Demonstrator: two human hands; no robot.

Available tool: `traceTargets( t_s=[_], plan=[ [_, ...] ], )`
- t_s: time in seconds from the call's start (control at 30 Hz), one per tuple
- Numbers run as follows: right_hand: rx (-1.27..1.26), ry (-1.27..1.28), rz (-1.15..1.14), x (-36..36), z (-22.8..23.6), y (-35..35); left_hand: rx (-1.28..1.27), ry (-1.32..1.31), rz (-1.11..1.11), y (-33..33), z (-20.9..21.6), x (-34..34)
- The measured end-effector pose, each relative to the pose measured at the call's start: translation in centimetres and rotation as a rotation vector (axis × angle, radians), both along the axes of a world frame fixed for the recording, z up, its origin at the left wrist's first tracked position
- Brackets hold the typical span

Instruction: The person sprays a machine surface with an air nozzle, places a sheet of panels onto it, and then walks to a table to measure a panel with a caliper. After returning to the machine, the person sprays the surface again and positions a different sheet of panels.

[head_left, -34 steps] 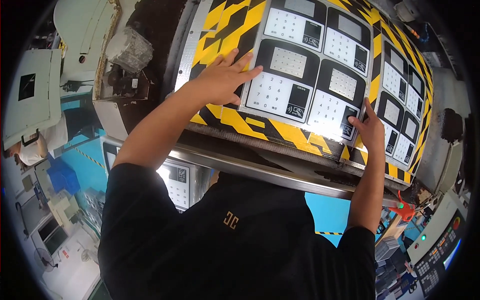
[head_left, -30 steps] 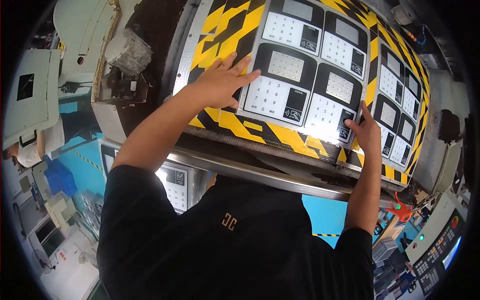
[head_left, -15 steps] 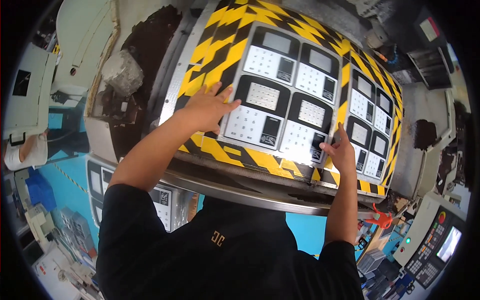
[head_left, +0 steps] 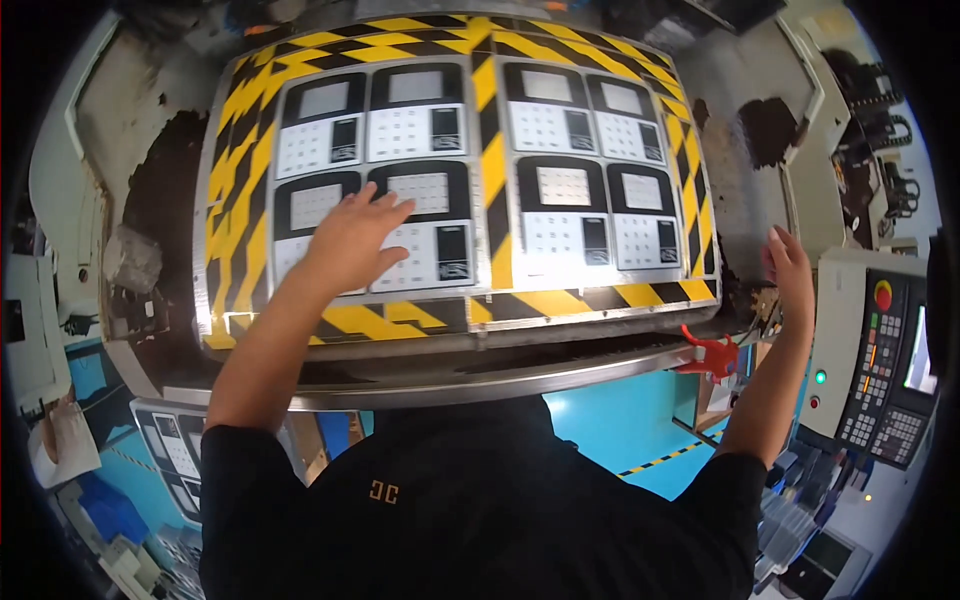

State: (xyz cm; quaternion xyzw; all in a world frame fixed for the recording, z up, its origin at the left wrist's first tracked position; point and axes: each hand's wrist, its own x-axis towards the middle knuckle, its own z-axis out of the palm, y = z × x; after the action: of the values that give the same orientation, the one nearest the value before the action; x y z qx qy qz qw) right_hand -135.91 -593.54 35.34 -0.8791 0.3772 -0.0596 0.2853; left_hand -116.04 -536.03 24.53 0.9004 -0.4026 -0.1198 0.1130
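My left hand (head_left: 350,240) lies spread over the left sheet of black-and-white keypad panels (head_left: 418,130), across its two near panels. Its fingertips reach the pale window of the near right panel (head_left: 405,255). Beside it lies a second sheet of similar panels (head_left: 565,235), which neither hand touches. Black-and-yellow striped tape (head_left: 490,150) frames both sheets on the flat machine bed. Out past the bed's right edge, my right hand (head_left: 790,268) is raised with nothing in it, its fingers loosely bent and a little apart.
A red air gun (head_left: 712,356) hangs at the front rail (head_left: 480,385), right of centre. Farther right stands a control panel (head_left: 885,350) with a red button, keys and a screen. Dark debris lies in the trough (head_left: 180,190) left of the bed. More panels (head_left: 165,445) stand lower left.
My right hand has left the sheets and moved right, beyond the bed. My left hand has shifted from the left sheet's edge onto its panels. The view has turned toward the right.
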Motion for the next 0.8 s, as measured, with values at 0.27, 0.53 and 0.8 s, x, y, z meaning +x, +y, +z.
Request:
traceTargets(
  t_s=[0.27, 0.53, 0.8],
  plan=[
    [0.61, 0.21, 0.233, 4.4, -11.7, -2.3, 0.156, -0.005, 0.023, -14.3, -3.3, -5.1],
    [0.823, 0.122, 0.196, 5.6, -14.8, -2.8, 0.261, 0.044, 0.042, -15.8, -4.1, -5.5],
    [1.164, -0.072, 0.243, 4.9, -19.1, -4.8, 0.27, 0.04, 0.047, -15.1, -4.5, -6.2]
  ],
)
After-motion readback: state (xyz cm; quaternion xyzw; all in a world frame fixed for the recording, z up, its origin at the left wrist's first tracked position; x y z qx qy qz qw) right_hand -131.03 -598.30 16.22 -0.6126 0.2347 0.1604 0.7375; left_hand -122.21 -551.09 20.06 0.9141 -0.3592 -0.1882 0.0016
